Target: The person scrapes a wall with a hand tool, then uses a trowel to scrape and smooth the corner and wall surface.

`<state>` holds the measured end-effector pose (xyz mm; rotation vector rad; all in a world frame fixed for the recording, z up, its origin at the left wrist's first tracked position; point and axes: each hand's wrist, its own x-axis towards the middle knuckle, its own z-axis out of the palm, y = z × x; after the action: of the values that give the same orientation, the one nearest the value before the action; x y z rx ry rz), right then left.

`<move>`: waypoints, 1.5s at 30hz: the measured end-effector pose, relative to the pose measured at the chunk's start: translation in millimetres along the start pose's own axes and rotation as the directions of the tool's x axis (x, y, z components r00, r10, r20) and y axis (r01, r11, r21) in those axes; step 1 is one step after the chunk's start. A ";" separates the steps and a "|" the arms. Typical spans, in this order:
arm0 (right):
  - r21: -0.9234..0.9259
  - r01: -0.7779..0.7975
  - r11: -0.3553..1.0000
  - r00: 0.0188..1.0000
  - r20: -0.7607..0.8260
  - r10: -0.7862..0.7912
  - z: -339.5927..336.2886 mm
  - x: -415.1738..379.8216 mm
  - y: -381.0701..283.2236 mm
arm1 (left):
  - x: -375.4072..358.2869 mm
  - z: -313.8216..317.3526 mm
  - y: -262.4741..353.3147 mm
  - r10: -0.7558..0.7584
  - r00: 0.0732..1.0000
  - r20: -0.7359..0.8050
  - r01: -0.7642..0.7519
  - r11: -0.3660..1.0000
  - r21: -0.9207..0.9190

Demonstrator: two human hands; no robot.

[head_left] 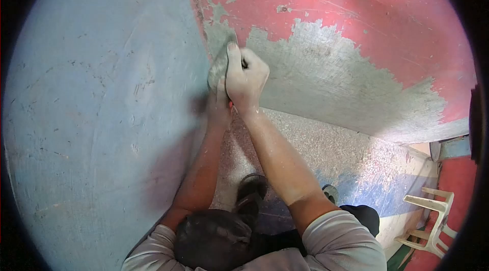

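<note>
A flat grey scraper [218, 70] is held in the closed grip of the right hand [248, 80], at the corner where the pink-painted wall [387, 21] is met by the blue wall [97, 77]. The left hand [219, 107] is placed just below; its grip is partly hidden and cannot be told. Beside the hands, a grey patch [321, 75] is bordered by ragged paint.

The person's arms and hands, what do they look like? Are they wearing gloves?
No gloves! The left hand and right hand are bare, and the right looks dusty. The short left sleeve and right sleeve are light grey and wrinkled. Both forearms are uncovered, with small specks on the right one.
</note>
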<state>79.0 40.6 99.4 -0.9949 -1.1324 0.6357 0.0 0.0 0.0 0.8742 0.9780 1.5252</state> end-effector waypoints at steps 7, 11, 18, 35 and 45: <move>-0.115 -0.216 0.970 0.976 -0.001 0.218 -10.7 -39.6 53.1 | 14.9 -48.1 -115.2 0.326 0.945 0.008 -0.274 0.781 0.561; 0.025 -0.076 0.997 0.997 -0.014 0.076 -0.6 -4.1 8.2 | 3.1 -12.4 -24.9 0.007 0.996 -0.087 0.022 0.945 0.327; -0.108 -0.154 0.982 0.988 -0.007 0.155 -6.9 -44.9 71.8 | 1.0 -33.8 -98.2 0.119 0.979 -0.165 -0.057 0.938 0.341; -0.158 -0.187 0.969 0.982 -0.040 0.183 -19.5 -40.4 59.4 | 20.8 -37.2 -40.4 0.179 0.916 0.359 -0.094 0.966 -0.242; -0.053 -0.034 0.998 0.999 -0.043 0.032 -5.3 -28.1 42.4 | -2.9 -19.3 -79.2 0.292 0.946 -0.144 -0.223 0.903 0.368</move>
<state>77.3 34.3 48.7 -1.0700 -1.1027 0.6104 13.3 1.7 -80.5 1.1567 1.3473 1.7165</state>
